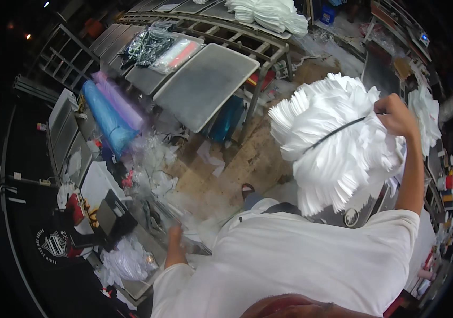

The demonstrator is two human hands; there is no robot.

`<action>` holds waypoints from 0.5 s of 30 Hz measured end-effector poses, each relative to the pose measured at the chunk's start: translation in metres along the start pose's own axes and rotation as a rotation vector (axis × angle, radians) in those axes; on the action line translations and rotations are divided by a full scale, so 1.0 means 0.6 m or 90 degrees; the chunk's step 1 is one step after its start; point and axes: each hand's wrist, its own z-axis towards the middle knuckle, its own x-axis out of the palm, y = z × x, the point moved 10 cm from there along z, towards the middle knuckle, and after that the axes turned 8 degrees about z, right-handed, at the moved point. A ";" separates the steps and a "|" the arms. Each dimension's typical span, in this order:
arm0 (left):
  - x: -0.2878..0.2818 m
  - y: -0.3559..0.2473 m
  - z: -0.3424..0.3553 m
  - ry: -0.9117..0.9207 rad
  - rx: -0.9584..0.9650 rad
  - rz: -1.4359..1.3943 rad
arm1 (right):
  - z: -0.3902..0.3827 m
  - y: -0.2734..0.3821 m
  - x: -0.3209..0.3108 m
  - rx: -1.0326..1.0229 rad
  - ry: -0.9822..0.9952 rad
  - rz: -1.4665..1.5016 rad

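Observation:
A big bundle of thin white sheets (pixel 332 164), fanned out at its edges, hangs in the air on the right. Around its middle runs a narrow black strap (pixel 338 131). My right hand (pixel 394 114) is closed at the strap's end and holds the bundle up by it. Low on the left is my left hand (pixel 175 233), beside crumpled clear plastic (pixel 155 209). It is small and blurred, and its fingers cannot be made out.
A metal rack with grey panels (pixel 208 85) stands ahead, carrying clear-wrapped packs (pixel 176 55) and another white stack (pixel 269 13). Blue (pixel 107 116) and purple (pixel 120 100) plastic rolls lean at the left. Loose plastic and scraps litter the brown floor (pixel 247 159).

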 end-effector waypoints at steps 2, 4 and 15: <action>0.019 0.065 -0.066 0.019 -0.267 -0.408 | 0.077 0.001 0.027 0.017 0.002 0.025; -0.002 0.031 -0.065 0.126 -0.367 -0.441 | 0.127 -0.033 0.059 0.086 -0.019 0.077; -0.004 -0.198 0.176 0.239 -0.225 -0.579 | 0.496 -0.146 0.067 0.295 -0.349 0.187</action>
